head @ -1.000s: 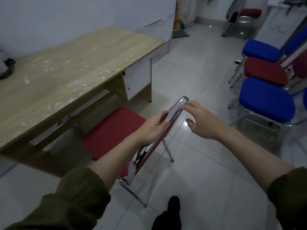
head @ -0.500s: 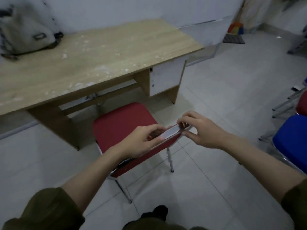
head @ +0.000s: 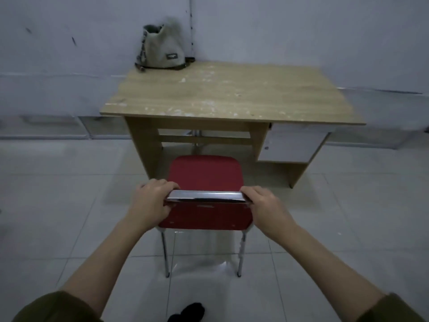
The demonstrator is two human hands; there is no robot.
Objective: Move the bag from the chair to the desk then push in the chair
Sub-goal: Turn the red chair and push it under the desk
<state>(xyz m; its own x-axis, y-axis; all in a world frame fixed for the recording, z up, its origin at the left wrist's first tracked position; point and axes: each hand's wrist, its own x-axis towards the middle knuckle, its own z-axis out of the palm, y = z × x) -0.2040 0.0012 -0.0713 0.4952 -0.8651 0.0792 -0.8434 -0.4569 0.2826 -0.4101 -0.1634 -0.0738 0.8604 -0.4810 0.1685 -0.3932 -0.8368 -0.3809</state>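
Both hands, left and right, clamped on the chair backrest's ends.

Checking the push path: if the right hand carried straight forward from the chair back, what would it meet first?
Probably the wooden desk, at its front edge above the white drawer unit; the right hand sits nearer than both, though depth is unclear.

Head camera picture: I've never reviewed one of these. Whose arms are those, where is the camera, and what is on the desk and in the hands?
No machine here: a person wears a camera on the head, looking forward and down, so the arms are their own. The left hand and right hand each grip an end of the metal top rail of the red chair, which faces the desk. Its seat is bare. A grey bag stands at the desk's far left corner, against the wall.
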